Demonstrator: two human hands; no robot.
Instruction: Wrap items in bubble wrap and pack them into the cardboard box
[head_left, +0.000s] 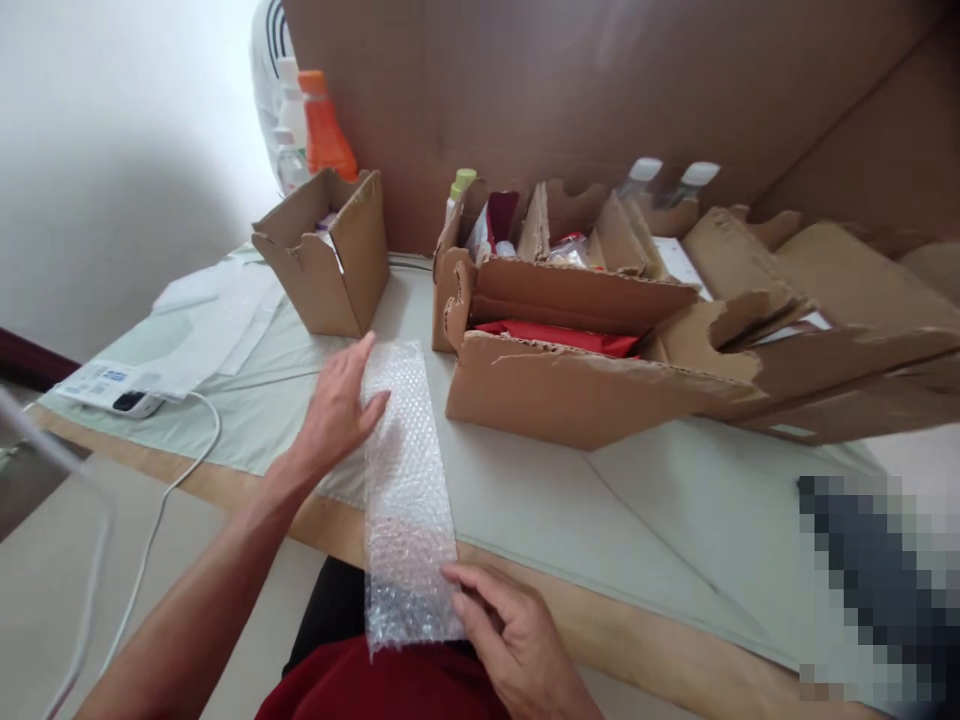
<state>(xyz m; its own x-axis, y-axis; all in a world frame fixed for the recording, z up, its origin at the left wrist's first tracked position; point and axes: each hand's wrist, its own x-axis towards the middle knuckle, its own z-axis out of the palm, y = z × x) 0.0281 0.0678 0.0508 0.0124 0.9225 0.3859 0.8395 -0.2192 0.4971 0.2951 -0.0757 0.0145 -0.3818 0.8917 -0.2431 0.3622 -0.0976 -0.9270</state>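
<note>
Bubble wrap (pixel 409 480), one long clear strip, lies flat on the bench (pixel 660 520) and runs from my left hand (pixel 337 410) back to my right hand (pixel 510 630), its near end overhanging the bench edge above my lap. Left fingers (pixel 367 385) are spread and released, pressing flat along the strip's far left edge; nothing gripped. Right fingers (pixel 469 585) rest on the near right corner, thumb and forefinger at the edge; whether they pinch it or only touch, I cannot tell. Risks as I judge them: the hanging end could slide off toward my lap if both hands lift together, since the film is light and springy; hard pressure from the left palm could pop cells; the strip could skew, held only on opposite corners. Just beyond my left fingertips stands a small open cardboard box (pixel 326 255); to the right of it a larger torn cardboard box (pixel 585 390) with something red (pixel 559 337) inside, near enough to snag the strip's far end. Left of my left hand a white cable (pixel 176 470) trails off the bench. Writing: a label on the white device (pixel 112 385) far left shows blue print, too small to read; no brand legible on the bottles (pixel 319 125) behind.
</note>
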